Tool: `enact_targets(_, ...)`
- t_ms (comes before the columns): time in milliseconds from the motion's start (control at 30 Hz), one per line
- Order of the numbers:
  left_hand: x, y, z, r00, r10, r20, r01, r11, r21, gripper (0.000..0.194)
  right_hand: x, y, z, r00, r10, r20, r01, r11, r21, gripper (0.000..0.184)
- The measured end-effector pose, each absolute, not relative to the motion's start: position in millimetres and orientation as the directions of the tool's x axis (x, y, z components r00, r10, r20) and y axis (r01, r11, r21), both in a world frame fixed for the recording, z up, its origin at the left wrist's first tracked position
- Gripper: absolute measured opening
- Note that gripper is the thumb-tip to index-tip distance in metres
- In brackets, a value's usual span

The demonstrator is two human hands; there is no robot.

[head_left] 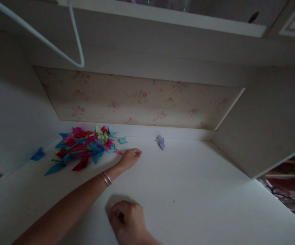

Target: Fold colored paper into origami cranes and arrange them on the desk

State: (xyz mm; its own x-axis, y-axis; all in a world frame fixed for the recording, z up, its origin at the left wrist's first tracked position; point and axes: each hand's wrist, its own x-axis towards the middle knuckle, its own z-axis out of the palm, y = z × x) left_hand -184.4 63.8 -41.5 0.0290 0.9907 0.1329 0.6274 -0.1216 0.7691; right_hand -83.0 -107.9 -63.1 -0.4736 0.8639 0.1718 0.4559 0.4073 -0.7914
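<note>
My left hand point(130, 158), with bracelets point(106, 178) at its wrist, is stretched over the white tabletop just right of a pile of folded paper cranes point(86, 144). Its fingers are curled in, and I cannot see whether anything is inside them. The pile mixes red, blue, pink and pale green paper. A small teal crane point(123, 140) sits behind that hand. Farther right, a lilac paper crane point(161, 142) stands alone near the back edge. Closer to me, my right hand point(129, 219) rests in a loose fist, with nothing showing in it.
A blue folded paper piece point(37, 154) lies apart at the left side wall. Floral wallpaper point(142, 102) covers the back, below an overhanging shelf point(162, 51). A white cable point(47, 42) hangs at upper left. A side panel point(267, 126) bounds the tabletop point(200, 190) on the right.
</note>
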Motion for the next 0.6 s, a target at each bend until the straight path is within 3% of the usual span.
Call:
enact_targets(100, -205, 9, -34, 0.027, 0.996, 0.089, 0.548, -0.089, 0.832, 0.028, -82, -111, -57, -0.473, 0.866, 0.160, 0.464, 0.400, -0.790, 0.019)
enact_targets(233, -230, -52, -24, -0.104, 0.994, -0.033, 0.299, 0.063, 0.952, 0.030, -83, -114, -53, -0.458, 0.874, 0.163, 0.463, 0.391, -0.795, 0.020)
enact_targets(467, -252, -121, -28, -0.142, 0.962, -0.233, 0.026, 0.239, 0.971, 0.028, -84, -117, -61, -0.413, 0.894, 0.172, 0.423, 0.355, -0.833, 0.022)
enact_targets(600, -252, -132, -35, -0.182, 0.961, -0.207, -0.021, 0.207, 0.978, 0.029, -81, -117, -62, -0.405, 0.896, 0.183, 0.343, 0.335, -0.878, 0.023)
